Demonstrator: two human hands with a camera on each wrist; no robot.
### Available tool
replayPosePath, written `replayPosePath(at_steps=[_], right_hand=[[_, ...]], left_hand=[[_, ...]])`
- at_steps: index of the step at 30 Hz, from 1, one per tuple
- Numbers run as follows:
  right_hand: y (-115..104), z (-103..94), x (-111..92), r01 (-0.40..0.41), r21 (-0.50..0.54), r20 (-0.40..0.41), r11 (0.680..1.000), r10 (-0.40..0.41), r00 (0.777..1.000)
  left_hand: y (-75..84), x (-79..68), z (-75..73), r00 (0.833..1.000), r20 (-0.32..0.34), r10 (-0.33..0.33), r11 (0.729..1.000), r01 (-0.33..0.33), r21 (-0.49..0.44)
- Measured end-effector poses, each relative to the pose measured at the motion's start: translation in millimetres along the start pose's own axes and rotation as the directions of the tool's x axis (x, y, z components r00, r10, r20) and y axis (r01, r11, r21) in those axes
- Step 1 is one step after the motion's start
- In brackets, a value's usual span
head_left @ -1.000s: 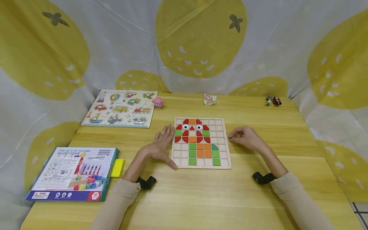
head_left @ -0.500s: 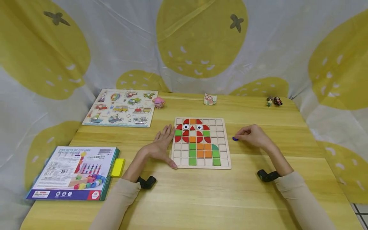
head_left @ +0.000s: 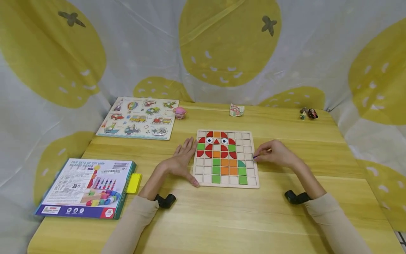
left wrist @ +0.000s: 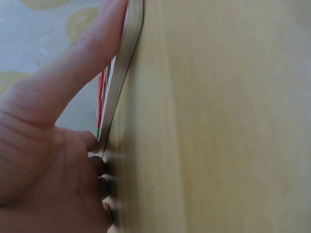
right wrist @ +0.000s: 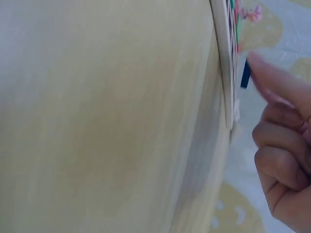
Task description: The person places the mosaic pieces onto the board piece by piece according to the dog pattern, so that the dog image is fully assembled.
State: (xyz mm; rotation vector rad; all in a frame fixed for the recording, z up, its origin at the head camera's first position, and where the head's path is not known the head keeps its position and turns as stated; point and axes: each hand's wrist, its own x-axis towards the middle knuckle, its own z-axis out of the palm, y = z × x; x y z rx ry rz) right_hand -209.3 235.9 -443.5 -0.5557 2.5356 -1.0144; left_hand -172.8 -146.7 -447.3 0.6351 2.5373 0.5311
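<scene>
A wooden grid board [head_left: 203, 178] lies mid-table, bearing red, orange and green tiles in a figure with two round eyes. My left hand [head_left: 180, 161] rests against its left side with fingers spread straight, the thumb on the near left corner. Seen from the left wrist, the thumb [left wrist: 73, 73] lies along the board's edge [left wrist: 119, 73]. At the board's right edge, my right hand [head_left: 275, 153] pinches a small dark blue tile [right wrist: 246, 74] between thumb and forefinger. Its other fingers curl into the palm. In the head view most of the tile is hidden by the fingertips.
A vehicle picture puzzle [head_left: 139, 118] lies at the back left beside a pink figurine [head_left: 180, 113]. A small patterned card [head_left: 237, 110] and tiny figures [head_left: 312, 113] stand along the back. A beaded-box carton [head_left: 84, 188] and a yellow block [head_left: 134, 183] occupy the left side.
My right hand moves out rightward from the board's edge with the blue tile, then comes back to it. The left hand stays put against the board. The head view shifts slightly.
</scene>
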Motion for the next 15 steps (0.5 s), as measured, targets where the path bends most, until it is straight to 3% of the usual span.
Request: replayPosePath(at_steps=[5,15], right_hand=[[-7.7,9.7,4.7,0.040,0.048,0.124,0.998,-0.046,0.991],[0.0,7.0,3.0,0.053,0.091,0.178,0.994,-0.068,0.982]], left_hand=[[3.3,1.9,0.5,1.000,0.000,0.000,1.000,0.000,0.009],[2.7,0.7,1.3,1.000,0.010,-0.011,1.000,0.011,0.015]])
